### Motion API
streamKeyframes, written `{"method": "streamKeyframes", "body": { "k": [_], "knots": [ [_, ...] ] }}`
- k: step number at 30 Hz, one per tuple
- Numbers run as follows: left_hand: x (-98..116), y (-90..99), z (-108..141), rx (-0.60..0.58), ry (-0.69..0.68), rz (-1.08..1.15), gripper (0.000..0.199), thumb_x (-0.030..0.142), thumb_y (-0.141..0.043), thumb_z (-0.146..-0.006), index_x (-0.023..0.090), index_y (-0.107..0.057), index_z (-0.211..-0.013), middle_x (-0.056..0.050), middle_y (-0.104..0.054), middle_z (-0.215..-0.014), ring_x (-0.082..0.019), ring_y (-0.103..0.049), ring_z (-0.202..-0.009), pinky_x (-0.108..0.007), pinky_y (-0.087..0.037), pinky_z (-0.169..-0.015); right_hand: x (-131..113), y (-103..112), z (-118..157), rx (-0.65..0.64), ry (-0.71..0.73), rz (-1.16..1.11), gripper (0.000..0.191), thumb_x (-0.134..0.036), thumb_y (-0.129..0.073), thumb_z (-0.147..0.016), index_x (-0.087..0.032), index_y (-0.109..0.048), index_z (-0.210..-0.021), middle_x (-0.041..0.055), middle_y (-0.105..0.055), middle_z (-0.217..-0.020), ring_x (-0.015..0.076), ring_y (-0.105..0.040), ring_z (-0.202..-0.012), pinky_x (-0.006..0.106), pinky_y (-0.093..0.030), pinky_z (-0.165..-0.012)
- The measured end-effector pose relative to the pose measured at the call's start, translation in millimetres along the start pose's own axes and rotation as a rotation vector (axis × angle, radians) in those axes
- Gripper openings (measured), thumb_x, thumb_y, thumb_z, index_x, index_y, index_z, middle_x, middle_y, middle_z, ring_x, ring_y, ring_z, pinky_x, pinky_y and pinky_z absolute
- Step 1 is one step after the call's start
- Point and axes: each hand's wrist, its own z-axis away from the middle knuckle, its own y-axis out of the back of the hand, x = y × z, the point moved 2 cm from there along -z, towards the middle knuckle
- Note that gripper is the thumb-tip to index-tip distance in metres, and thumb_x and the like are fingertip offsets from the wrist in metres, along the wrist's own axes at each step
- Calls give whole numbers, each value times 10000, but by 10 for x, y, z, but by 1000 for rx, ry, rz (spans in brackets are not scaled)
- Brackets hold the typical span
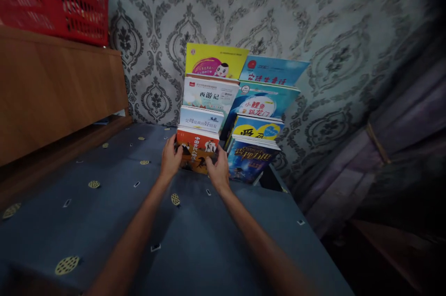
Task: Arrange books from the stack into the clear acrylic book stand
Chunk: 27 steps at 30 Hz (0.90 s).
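Note:
Two stepped rows of upright books lean back toward the wall. At the front of the left row stands an orange-brown book (198, 149), gripped at its left edge by my left hand (171, 159) and at its right edge by my right hand (219, 169). Both thumbs lie on its cover; the other fingers are partly hidden behind the edges. Behind it rise a pale blue book (201, 120), a white and green book (209, 96) and a yellow book (216, 59). Close to my right hand is a dark blue book (251, 159), fronting the right row.
A dark blue patterned cloth (121, 212) covers the surface beneath. To the left is a wooden cabinet (62, 91) with a red plastic basket (80, 5) on top. Patterned wallpaper (149, 54) backs the books. At right hangs a tied curtain (351, 161), beyond the surface's edge.

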Motion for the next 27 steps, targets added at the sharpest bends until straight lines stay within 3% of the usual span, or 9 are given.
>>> {"method": "streamKeyframes", "body": {
  "k": [4,10,27],
  "knots": [
    [16,-19,9,22,12,-17,494,179,-558,-853,176,-572,-1347,-122,-650,-1276,-258,-613,-1188,-457,-488,-1077,-20,-162,39,21,-19,-105,681,-282,-508,-835,-111,-383,-1482,185,-535,-1445,273,-508,-1351,478,-387,-1161],
    [57,-16,15,34,1,-34,511,152,-546,-815,196,-604,-1321,-98,-638,-1216,-241,-598,-1172,-433,-487,-1069,-64,-263,103,135,-39,-69,677,-271,-516,-824,-128,-407,-1478,183,-540,-1419,284,-499,-1346,491,-383,-1157],
    [105,74,18,-62,39,131,507,155,-537,-798,194,-635,-1294,-92,-635,-1240,-228,-609,-1196,-422,-503,-1076,-114,-339,121,192,-12,-37,737,-227,-489,-799,-120,-353,-1516,189,-509,-1457,289,-474,-1377,504,-356,-1182]
  ]
}}
